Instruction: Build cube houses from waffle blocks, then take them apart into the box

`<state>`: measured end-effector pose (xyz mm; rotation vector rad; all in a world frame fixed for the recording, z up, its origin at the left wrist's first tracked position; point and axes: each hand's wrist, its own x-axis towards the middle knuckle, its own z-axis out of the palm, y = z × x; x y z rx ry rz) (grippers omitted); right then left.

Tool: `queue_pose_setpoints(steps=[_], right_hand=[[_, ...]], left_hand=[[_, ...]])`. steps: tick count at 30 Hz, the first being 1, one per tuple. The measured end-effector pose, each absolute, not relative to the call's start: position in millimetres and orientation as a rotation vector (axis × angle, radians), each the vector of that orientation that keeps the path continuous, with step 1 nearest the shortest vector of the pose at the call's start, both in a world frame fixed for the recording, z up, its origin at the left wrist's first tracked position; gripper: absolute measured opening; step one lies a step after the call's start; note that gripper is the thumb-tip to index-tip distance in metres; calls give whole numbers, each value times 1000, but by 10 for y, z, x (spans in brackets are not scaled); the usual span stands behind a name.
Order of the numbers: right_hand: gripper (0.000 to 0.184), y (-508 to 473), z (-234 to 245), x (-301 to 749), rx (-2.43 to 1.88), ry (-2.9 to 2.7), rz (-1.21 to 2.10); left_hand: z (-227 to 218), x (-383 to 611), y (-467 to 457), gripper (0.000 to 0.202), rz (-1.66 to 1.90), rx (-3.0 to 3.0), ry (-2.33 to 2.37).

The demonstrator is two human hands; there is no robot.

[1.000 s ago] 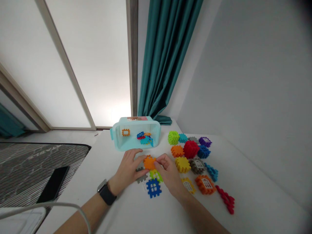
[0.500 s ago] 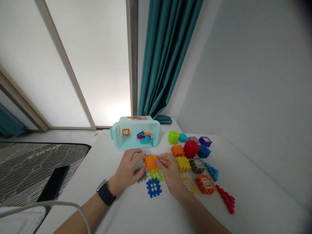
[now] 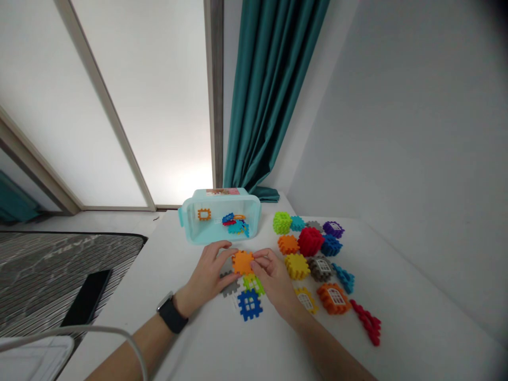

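Between my two hands is an orange square interlocking block piece (image 3: pixel 243 263) with notched edges. My left hand (image 3: pixel 210 270), a dark watch on its wrist, curls its thumb and fingers around the left side of the piece. On the right side, my right hand (image 3: pixel 270 272) pinches the edge between thumb and fingers. Just below lie a lime green window piece (image 3: pixel 254 284), a grey notched piece (image 3: pixel 230 286) partly behind my left thumb, and a blue window piece (image 3: pixel 250 305). Whether the orange piece is joined to another under it cannot be seen.
A light teal plastic bin (image 3: pixel 190 227) on its side holds several loose pieces. To the right stand several blocks, among them a red block (image 3: pixel 311 242), a yellow block (image 3: pixel 297 266) and an orange window block (image 3: pixel 334 298). A cable (image 3: pixel 99 329) crosses the lower left.
The orange piece has shifted slightly left, nearer my left hand, and is turned flatter toward view. Both hands keep hold of it; the other pieces look unmoved.
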<state>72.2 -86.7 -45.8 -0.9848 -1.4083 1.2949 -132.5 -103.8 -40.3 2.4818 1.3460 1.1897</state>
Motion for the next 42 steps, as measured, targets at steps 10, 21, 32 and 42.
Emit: queue_pose_setpoints(steps=[10, 21, 32, 42], right_hand=[[40, -828, -381, 920, -841, -2087, 225], [35, -787, -392, 936, -789, -2100, 123], [11, -850, -326, 890, -729, -1978, 317], [30, -829, -328, 836, -1039, -1522, 1417]], left_hand=[[-447, -1357, -1014, 44, 1297, 2313, 1336], [-443, -1349, -1002, 45, 1286, 2248, 1276], [-357, -1322, -994, 33, 1110, 1850, 1040], [-278, -1262, -1023, 42, 1124, 1558, 1039]])
